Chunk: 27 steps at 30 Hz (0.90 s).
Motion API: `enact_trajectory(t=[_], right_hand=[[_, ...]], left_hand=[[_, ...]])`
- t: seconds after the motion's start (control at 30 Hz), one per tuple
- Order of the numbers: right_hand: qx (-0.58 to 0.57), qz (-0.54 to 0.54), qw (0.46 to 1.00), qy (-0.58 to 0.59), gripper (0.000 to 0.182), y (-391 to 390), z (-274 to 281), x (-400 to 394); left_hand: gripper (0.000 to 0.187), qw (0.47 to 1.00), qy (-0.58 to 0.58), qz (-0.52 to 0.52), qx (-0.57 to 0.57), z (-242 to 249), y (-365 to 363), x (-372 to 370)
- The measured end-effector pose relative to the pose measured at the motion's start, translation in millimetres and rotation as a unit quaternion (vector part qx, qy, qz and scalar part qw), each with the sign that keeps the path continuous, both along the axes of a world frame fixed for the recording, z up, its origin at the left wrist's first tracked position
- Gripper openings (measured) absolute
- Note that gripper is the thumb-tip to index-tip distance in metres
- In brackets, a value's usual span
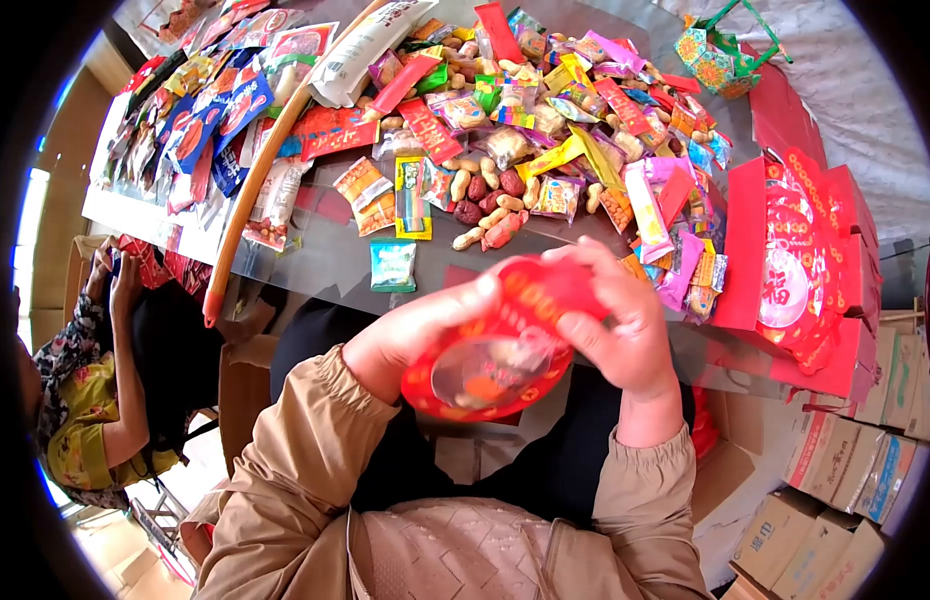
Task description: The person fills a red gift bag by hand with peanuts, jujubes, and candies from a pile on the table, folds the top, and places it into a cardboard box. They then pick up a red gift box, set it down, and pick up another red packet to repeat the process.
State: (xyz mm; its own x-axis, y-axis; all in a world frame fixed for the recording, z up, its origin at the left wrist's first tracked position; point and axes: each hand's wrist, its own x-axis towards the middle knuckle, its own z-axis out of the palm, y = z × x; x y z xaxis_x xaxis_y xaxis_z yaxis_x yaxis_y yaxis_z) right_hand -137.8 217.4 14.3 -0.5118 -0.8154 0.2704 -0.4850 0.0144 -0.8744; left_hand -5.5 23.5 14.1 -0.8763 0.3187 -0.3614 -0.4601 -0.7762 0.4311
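Over my lap, at the table's near edge, both hands hold a red paper gift bag [505, 320] with gold patterns. Its clear oval window shows some contents, which I cannot make out. My left hand [415, 325] grips the bag's left side, with the thumb on top. At the upper right, my right hand [620, 325] has thumb and fingers closed on the bag's narrower end. Just beyond my hands lie peanuts [470, 237], red dates [467, 211] and a teal snack packet [393, 265].
A heap of wrapped snacks [545, 110] covers the table's middle. Left are flat packets [200, 115] and an orange-brown curved rod [253, 190]. Right stand a red box of similar bags [740, 240], a small green-handled basket [720, 65] and cartons [830, 455]. Another person [110, 400] sits left.
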Motion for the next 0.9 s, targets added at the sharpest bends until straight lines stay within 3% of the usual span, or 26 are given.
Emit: enact_trajectory(t=[0.03,0.07,0.13,0.17,0.27,0.3,0.5,0.6,0.9], right_hand=[[-0.046,-0.096,0.990,-0.089,0.021,0,-7,5],[-0.112,-0.189,0.960,-0.173,0.020,0,-14,10],[-0.181,-0.267,0.914,-0.247,0.019,1,-13,2],[-0.199,-0.295,0.902,-0.244,0.018,3,-15,-2],[-0.138,-0.287,0.920,-0.230,0.018,6,-12,1],[-0.124,-0.264,0.933,-0.213,0.018,5,-12,3],[-0.038,-0.109,0.962,-0.247,0.029,26,-13,-3],[-0.075,-0.090,0.973,-0.200,0.035,14,-10,1],[-0.045,-0.073,0.982,-0.171,0.047,9,-10,3]], left_hand=[[0.089,0.997,0.026,0.047,-0.046,0,2,-6],[0.094,0.994,0.095,0.053,0.007,-16,-6,-13],[0.096,0.975,0.158,0.123,0.094,-28,-16,-21],[0.079,0.970,0.164,0.167,0.071,-23,-14,-25],[0.053,0.960,0.137,0.192,-0.153,-30,-16,-21],[0.040,0.964,0.107,0.211,-0.117,-34,-17,-22],[0.035,0.951,0.094,0.239,-0.170,-34,-19,-21],[0.035,0.947,0.095,0.239,-0.193,-32,-18,-22],[0.034,0.939,0.086,0.170,-0.286,-19,-15,-19]])
